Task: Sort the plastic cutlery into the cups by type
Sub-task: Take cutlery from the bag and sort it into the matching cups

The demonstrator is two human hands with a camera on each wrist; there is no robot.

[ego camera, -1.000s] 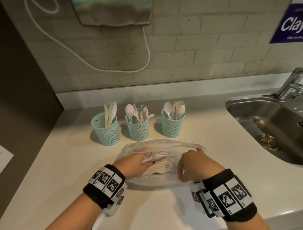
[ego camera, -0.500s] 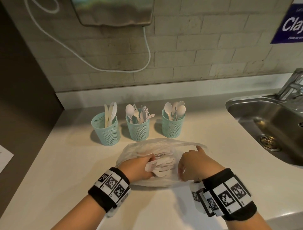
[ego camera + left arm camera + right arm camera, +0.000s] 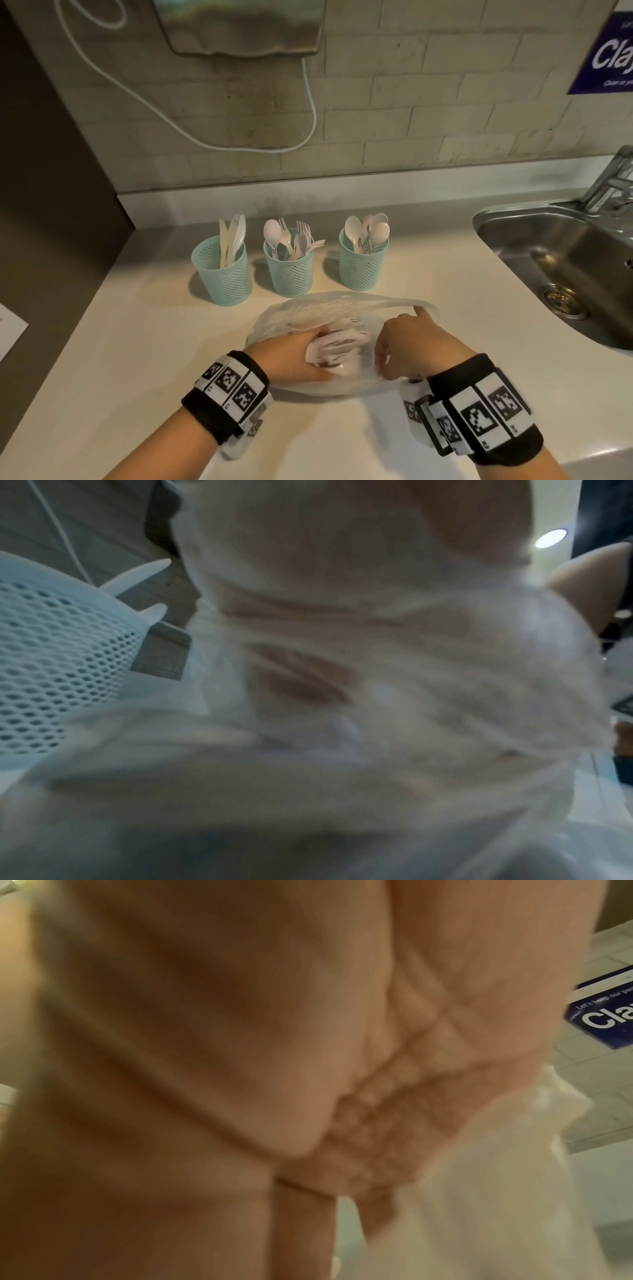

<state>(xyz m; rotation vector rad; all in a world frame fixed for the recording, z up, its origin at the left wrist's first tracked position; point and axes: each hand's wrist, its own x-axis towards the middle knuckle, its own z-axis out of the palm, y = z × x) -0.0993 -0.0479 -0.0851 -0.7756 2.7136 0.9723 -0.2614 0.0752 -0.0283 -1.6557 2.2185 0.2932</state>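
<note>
A clear plastic bag (image 3: 325, 303) lies on the counter with white plastic cutlery (image 3: 337, 346) inside. My left hand (image 3: 308, 356) is inside the bag's mouth and grips a bunch of that cutlery. My right hand (image 3: 400, 346) pinches the bag's right edge, its forefinger pointing away. Behind the bag stand three teal mesh cups: the left cup (image 3: 222, 274) holds knives, the middle cup (image 3: 289, 274) holds forks and spoons, the right cup (image 3: 363, 265) holds spoons. The left wrist view is blurred bag film (image 3: 377, 683) beside a cup (image 3: 61, 656). The right wrist view shows palm (image 3: 377, 1096) and bag (image 3: 496, 1191).
A steel sink (image 3: 565, 260) with a tap (image 3: 613, 181) lies at the right. A tiled wall with a dispenser (image 3: 239, 27) and a white cable (image 3: 191, 133) rises behind the cups. The counter's left edge (image 3: 61, 335) drops to a dark floor.
My left hand has closed on a bunch of cutlery inside the bag and drawn it back toward me. The right hand has stayed on the bag's edge.
</note>
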